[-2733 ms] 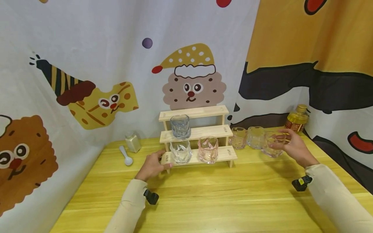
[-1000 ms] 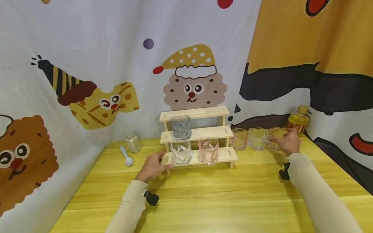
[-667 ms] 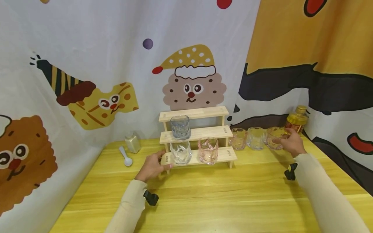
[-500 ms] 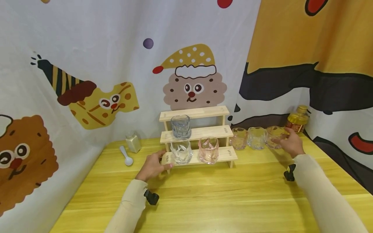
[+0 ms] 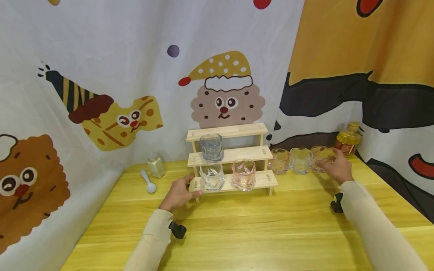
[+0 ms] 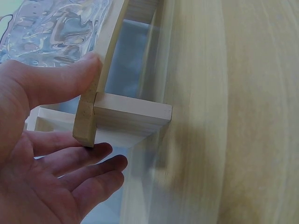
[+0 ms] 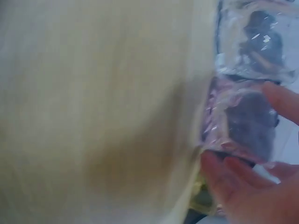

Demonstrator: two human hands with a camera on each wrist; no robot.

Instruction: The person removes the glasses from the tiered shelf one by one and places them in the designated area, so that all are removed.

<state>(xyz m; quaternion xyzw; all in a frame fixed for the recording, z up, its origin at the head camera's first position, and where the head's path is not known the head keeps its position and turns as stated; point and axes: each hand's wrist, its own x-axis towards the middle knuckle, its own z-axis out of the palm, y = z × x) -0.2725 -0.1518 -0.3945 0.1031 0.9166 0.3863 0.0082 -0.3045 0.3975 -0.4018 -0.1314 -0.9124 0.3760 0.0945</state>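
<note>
My left hand (image 5: 177, 194) grips the left end of the lowest board of a three-tier wooden rack (image 5: 265, 180). In the left wrist view its thumb lies on the board end (image 6: 85, 119), with fingers beneath. A pink glass (image 5: 318, 151) stands at the right end of a row beside the rack, and my right hand (image 5: 340, 169) holds it by its sides. The right wrist view shows thumb and fingers on opposite sides of this pink glass (image 7: 247, 123). Next to it stand a clear glass (image 5: 299, 162) and another pink glass (image 5: 279, 162).
On the rack are a blue-grey glass (image 5: 211, 148), a clear glass (image 5: 212, 177) and a pink glass (image 5: 243, 176). An oil bottle (image 5: 348, 141) stands behind my right hand. A small jar (image 5: 156, 166) and a spoon (image 5: 148, 182) lie left of the rack.
The right hand has moved the pink glass back from nearer the front into line with the other two. In the last second it shifts only slightly. The left hand stays put.
</note>
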